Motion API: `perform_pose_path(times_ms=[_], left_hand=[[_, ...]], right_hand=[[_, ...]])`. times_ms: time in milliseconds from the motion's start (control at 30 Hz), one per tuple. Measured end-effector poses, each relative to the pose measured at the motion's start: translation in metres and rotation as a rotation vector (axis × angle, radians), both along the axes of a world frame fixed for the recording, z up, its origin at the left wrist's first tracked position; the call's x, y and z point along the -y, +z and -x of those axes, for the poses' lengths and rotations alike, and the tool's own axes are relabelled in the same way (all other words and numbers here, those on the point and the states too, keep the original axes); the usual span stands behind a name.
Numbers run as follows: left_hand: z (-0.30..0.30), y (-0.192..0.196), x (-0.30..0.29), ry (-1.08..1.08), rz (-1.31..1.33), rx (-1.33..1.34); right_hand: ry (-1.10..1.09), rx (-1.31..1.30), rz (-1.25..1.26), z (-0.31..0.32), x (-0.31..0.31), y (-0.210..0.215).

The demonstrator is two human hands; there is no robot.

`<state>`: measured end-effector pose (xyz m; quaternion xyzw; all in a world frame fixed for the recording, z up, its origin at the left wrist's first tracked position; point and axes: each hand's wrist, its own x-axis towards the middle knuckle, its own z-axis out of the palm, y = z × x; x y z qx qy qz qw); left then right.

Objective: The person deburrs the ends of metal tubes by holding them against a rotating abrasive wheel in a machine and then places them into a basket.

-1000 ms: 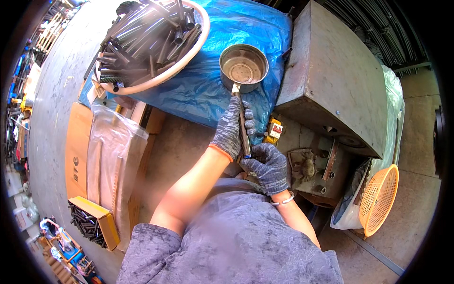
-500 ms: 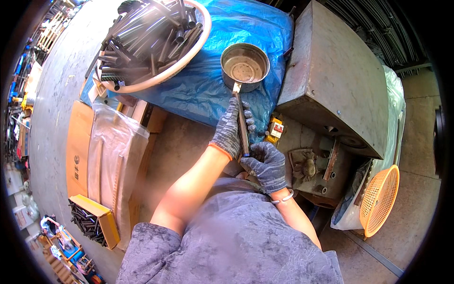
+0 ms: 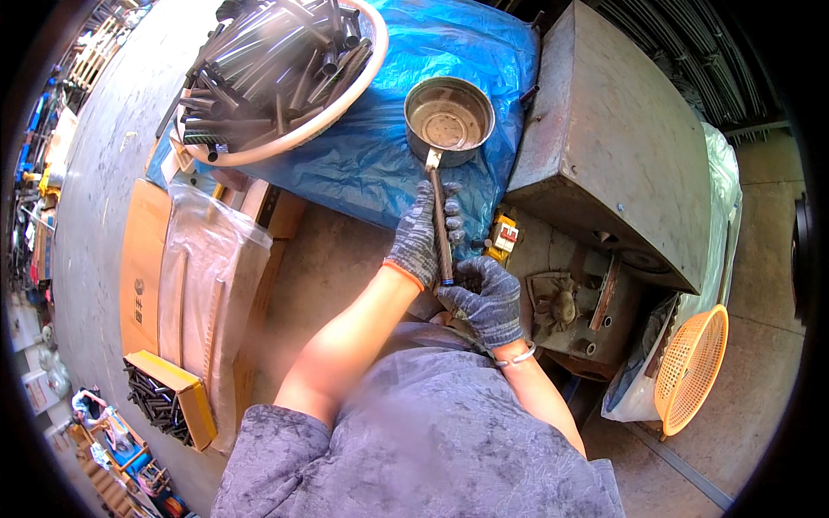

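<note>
A slim dark metal tube (image 3: 441, 226) runs between my hands, its blue-ringed lower end toward my body. My left hand (image 3: 419, 231), in a grey knit glove with an orange cuff, is closed around the tube's middle. My right hand (image 3: 485, 298), gloved too, has its fingers bent in at the lower end; whether they pinch something small there is hidden. Just beyond the tube's upper end, a round metal pot (image 3: 448, 121) sits on a blue plastic sheet (image 3: 371, 177). The pot's short socket meets or overlaps the tube's top; I cannot tell which.
A white basket (image 3: 377, 65) heaped with dark tubes stands at far left. Below it are plastic-covered cardboard (image 3: 147, 276) and a box of short dark pieces (image 3: 199, 414). A grey metal cabinet (image 3: 622, 129), a yellow switch box (image 3: 502, 237) and an orange basket (image 3: 691, 371) are to the right.
The view has shifted slightly. The tube has barely tilted between my hands, and both hands keep their grip positions.
</note>
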<state>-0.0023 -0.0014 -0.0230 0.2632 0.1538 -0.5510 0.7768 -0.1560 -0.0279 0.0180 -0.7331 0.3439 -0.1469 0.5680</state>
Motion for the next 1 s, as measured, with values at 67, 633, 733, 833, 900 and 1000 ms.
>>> perform_pose_path(times_ms=[67,633,733,833,900,1000], left_hand=[[-0.001,-0.003,-0.001,0.006,0.014,-0.034],[0.003,-0.008,-0.005,0.083,0.066,-0.005],[0.002,-0.005,-0.010,0.095,0.087,0.011],[0.000,-0.001,-0.014,0.087,0.120,0.002],[-0.001,-0.002,-0.016,0.078,0.156,-0.012],[-0.002,-0.008,-0.018,0.069,0.206,-0.046]], right_hand=[[0.007,-0.002,0.005,-0.001,0.001,0.000],[0.019,0.038,0.010,-0.001,0.003,0.006],[0.036,0.066,0.059,-0.001,0.002,0.006],[0.042,0.069,0.057,-0.002,0.000,0.007],[0.053,0.055,0.054,-0.003,-0.001,0.010],[0.069,0.039,0.066,-0.004,-0.004,0.014]])
